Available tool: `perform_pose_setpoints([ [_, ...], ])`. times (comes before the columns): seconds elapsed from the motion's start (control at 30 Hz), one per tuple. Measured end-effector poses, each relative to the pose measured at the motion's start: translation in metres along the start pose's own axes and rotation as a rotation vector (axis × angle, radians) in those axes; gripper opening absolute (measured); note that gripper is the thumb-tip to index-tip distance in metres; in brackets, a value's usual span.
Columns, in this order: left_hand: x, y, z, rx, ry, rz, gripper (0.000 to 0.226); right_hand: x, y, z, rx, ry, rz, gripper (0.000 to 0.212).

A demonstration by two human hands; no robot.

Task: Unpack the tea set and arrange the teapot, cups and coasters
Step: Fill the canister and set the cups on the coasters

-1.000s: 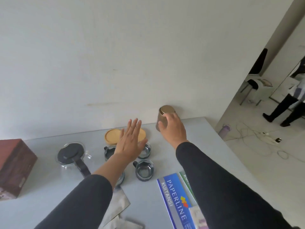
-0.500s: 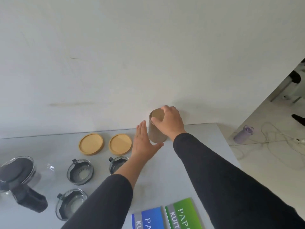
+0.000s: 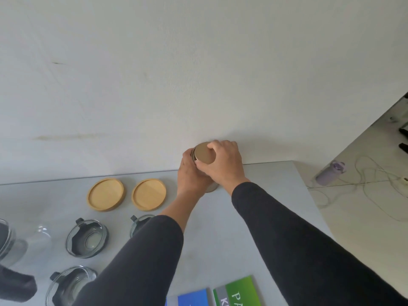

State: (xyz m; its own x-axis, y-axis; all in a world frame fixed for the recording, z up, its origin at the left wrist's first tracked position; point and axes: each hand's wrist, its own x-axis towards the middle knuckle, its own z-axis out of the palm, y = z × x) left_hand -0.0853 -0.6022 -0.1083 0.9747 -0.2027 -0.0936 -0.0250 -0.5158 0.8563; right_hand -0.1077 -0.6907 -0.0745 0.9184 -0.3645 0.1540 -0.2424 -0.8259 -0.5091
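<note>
A brown cylindrical canister (image 3: 204, 153) with a gold lid stands at the back of the grey table (image 3: 265, 195), against the wall. My left hand (image 3: 191, 175) wraps its body and my right hand (image 3: 224, 164) grips the lid from above. Two round wooden coasters (image 3: 106, 194) (image 3: 149, 194) lie side by side left of it. Three glass cups with black handles sit nearer me (image 3: 87, 238) (image 3: 68, 283) (image 3: 141, 221), the last partly hidden by my left sleeve. The glass teapot (image 3: 19, 244) with its black handle is cut off at the left edge.
Blue and green booklets (image 3: 238, 291) lie at the table's near edge. The wall runs directly behind the canister. To the right the table ends; on the floor beyond lie a purple bottle (image 3: 330, 173) and loose cables (image 3: 375, 191).
My left hand moved from above the coasters and cups to the canister and closed around its body. My right hand shifted onto the lid. The view panned right.
</note>
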Motion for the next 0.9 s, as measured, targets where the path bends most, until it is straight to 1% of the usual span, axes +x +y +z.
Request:
perform_pose_setpoints([
  [0.2, 0.001, -0.003, 0.001, 0.017, -0.007, 0.037, 0.083, 0.005, 0.005, -0.001, 0.059, -0.015, -0.025, 0.047],
  [0.33, 0.002, -0.004, 0.002, 0.005, -0.003, 0.04, 0.084, 0.006, 0.009, -0.001, 0.111, -0.014, -0.062, 0.043],
  [0.57, 0.0, -0.005, 0.003, -0.022, 0.02, 0.039, 0.089, 0.01, 0.012, -0.01, 0.139, -0.074, -0.105, 0.049],
  [0.73, 0.002, -0.005, -0.002, -0.035, -0.02, 0.022, 0.085, 0.012, 0.012, -0.022, 0.146, -0.22, -0.111, 0.05],
  [0.83, 0.0, -0.003, -0.003, -0.022, -0.009, 0.035, 0.086, 0.009, 0.013, -0.025, 0.182, -0.233, -0.099, 0.052],
  [0.9, -0.002, -0.001, -0.004, -0.03, -0.002, 0.045, 0.088, 0.006, 0.012, -0.027, 0.224, -0.201, -0.084, 0.053],
])
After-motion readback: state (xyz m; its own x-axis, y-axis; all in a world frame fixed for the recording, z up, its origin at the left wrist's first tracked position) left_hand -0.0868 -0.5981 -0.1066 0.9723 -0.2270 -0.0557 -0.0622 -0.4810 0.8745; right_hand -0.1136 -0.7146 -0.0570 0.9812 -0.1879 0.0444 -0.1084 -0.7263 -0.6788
